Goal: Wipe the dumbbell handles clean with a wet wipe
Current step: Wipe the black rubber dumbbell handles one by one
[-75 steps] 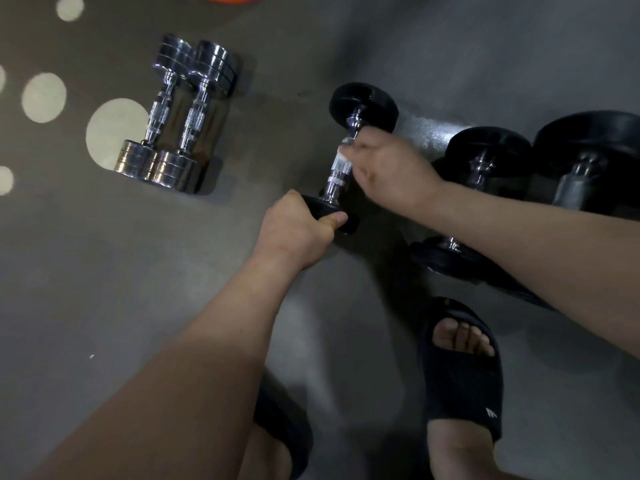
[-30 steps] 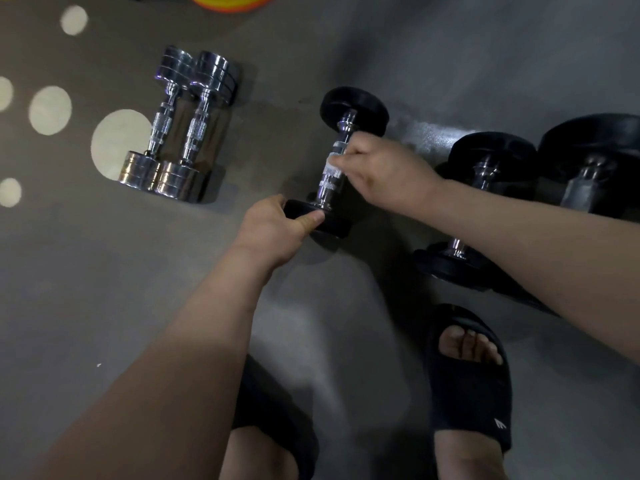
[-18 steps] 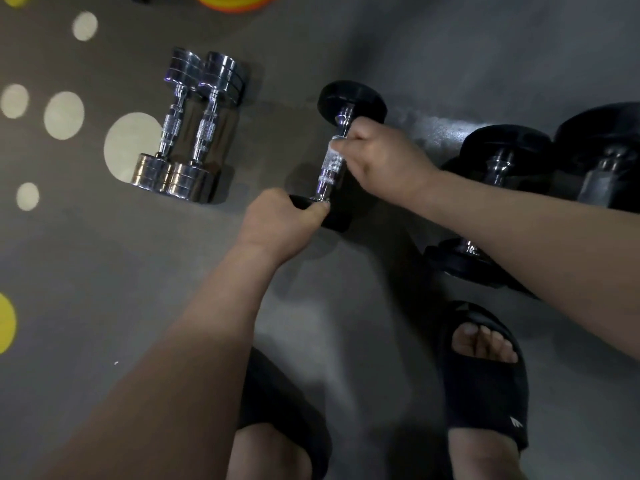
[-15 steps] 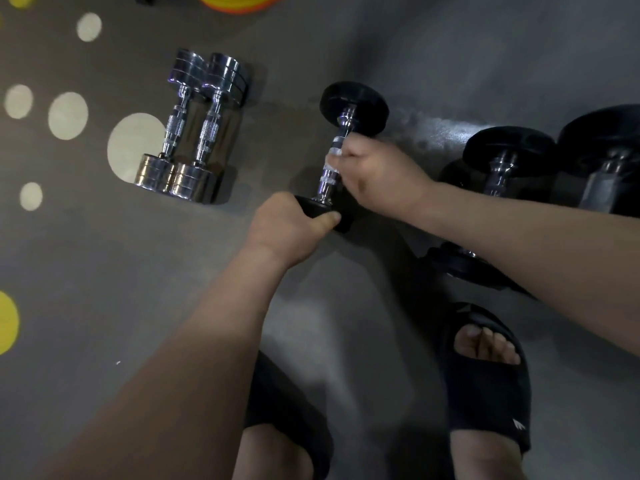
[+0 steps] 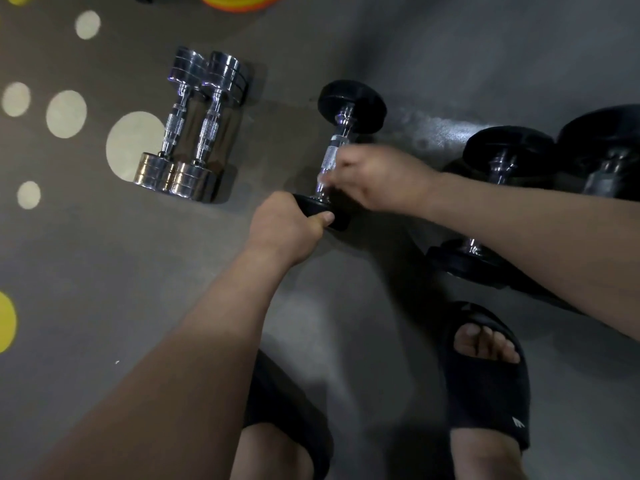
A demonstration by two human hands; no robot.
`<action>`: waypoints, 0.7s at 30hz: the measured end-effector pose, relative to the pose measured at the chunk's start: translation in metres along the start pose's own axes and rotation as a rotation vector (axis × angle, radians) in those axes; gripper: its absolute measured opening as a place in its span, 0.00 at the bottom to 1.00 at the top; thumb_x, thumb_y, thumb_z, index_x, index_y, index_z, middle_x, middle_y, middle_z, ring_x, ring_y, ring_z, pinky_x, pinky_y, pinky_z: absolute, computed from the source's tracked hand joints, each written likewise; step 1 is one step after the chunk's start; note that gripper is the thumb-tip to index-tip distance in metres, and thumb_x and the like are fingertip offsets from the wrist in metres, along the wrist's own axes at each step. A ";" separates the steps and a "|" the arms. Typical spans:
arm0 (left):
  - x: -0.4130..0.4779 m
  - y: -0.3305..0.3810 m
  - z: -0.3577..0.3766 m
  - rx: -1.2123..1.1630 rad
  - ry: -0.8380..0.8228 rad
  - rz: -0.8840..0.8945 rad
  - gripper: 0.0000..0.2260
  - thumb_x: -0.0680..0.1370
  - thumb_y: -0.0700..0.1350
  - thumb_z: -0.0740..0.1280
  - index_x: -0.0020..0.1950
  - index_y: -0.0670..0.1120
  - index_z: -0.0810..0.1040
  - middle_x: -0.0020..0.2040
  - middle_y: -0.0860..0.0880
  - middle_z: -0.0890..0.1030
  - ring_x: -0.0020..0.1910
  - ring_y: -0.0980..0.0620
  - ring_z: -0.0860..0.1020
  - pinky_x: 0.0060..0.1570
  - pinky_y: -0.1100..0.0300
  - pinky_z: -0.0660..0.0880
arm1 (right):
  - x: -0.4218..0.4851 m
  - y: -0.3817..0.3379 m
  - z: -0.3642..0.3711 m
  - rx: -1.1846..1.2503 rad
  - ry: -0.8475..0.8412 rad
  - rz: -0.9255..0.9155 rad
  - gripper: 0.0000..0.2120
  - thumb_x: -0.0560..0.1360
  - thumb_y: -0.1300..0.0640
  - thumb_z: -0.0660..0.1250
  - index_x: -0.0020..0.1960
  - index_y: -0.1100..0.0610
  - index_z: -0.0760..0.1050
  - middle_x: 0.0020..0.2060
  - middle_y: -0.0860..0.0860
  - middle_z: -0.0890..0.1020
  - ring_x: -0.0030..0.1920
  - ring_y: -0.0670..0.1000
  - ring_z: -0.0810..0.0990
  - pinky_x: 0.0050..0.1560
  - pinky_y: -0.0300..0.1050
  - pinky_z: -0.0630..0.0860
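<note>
Fig. | black dumbbell (image 5: pixel 341 133) lies on floor (image 5: pixel 104 271), beside chrome pair (image 5: pixel 207 131) | your left hand (image 5: pixel 287 230) grips its near head (image 5: pixel 311 206) | your right hand (image 5: pixel 377 178) pinches the handle (image 5: pixel 330 157) low; wipe blurred | steady the head, rotate the bar, cover all knurling

We see a dull grey floor (image 5: pixel 104 258) marked with pale round spots (image 5: pixel 133 147), one yellow spot (image 5: pixel 5 320) at its left edge.

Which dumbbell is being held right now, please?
The small black dumbbell in the middle: left hand grips its near end, right hand its handle. The chrome pair and larger black dumbbells lie unheld.
</note>
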State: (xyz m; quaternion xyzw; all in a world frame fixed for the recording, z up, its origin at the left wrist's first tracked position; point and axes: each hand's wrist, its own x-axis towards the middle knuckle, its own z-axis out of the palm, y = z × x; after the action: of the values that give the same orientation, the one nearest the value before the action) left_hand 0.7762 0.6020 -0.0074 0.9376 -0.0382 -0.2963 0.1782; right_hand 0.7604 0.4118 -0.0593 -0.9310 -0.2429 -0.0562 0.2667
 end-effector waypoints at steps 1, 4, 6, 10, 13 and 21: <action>0.000 0.000 0.000 -0.001 -0.001 0.004 0.17 0.75 0.56 0.74 0.58 0.46 0.84 0.51 0.45 0.85 0.54 0.44 0.82 0.48 0.59 0.73 | 0.004 0.007 -0.003 -0.005 0.068 0.077 0.13 0.80 0.55 0.62 0.57 0.57 0.83 0.43 0.58 0.79 0.36 0.61 0.79 0.32 0.53 0.78; 0.001 -0.002 0.001 0.000 0.001 0.014 0.17 0.75 0.56 0.74 0.57 0.47 0.85 0.51 0.46 0.85 0.54 0.44 0.82 0.50 0.58 0.76 | 0.002 0.005 0.000 -0.018 0.149 0.193 0.11 0.80 0.57 0.65 0.57 0.59 0.83 0.42 0.58 0.79 0.36 0.61 0.79 0.32 0.50 0.76; 0.002 -0.002 0.001 0.000 0.008 0.009 0.17 0.75 0.56 0.74 0.58 0.47 0.85 0.52 0.45 0.85 0.54 0.45 0.82 0.51 0.57 0.76 | -0.004 -0.008 0.008 0.014 0.037 0.050 0.12 0.79 0.58 0.64 0.59 0.60 0.82 0.43 0.59 0.79 0.37 0.61 0.79 0.32 0.50 0.77; 0.003 -0.002 0.001 0.000 0.005 0.008 0.16 0.75 0.55 0.74 0.58 0.46 0.85 0.51 0.45 0.85 0.54 0.44 0.82 0.49 0.58 0.74 | -0.001 -0.002 0.000 -0.005 -0.016 0.003 0.13 0.80 0.56 0.62 0.58 0.57 0.83 0.43 0.58 0.78 0.36 0.61 0.79 0.32 0.50 0.77; 0.004 -0.004 0.000 0.002 0.003 0.011 0.17 0.75 0.56 0.74 0.57 0.47 0.85 0.50 0.45 0.85 0.53 0.44 0.82 0.50 0.57 0.76 | 0.009 0.017 -0.008 -0.073 0.151 0.280 0.12 0.81 0.55 0.62 0.57 0.59 0.82 0.43 0.59 0.77 0.37 0.63 0.78 0.35 0.55 0.77; 0.006 -0.005 0.001 0.017 0.002 -0.001 0.18 0.75 0.57 0.73 0.58 0.47 0.84 0.51 0.46 0.85 0.54 0.45 0.82 0.50 0.58 0.76 | -0.002 0.003 -0.003 -0.063 0.082 0.107 0.12 0.79 0.60 0.64 0.59 0.59 0.82 0.43 0.59 0.79 0.36 0.61 0.78 0.31 0.51 0.76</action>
State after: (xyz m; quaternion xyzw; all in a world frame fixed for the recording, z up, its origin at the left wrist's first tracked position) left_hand 0.7798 0.6048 -0.0132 0.9393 -0.0402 -0.2951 0.1701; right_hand 0.7604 0.4070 -0.0592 -0.9475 -0.1799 -0.0876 0.2495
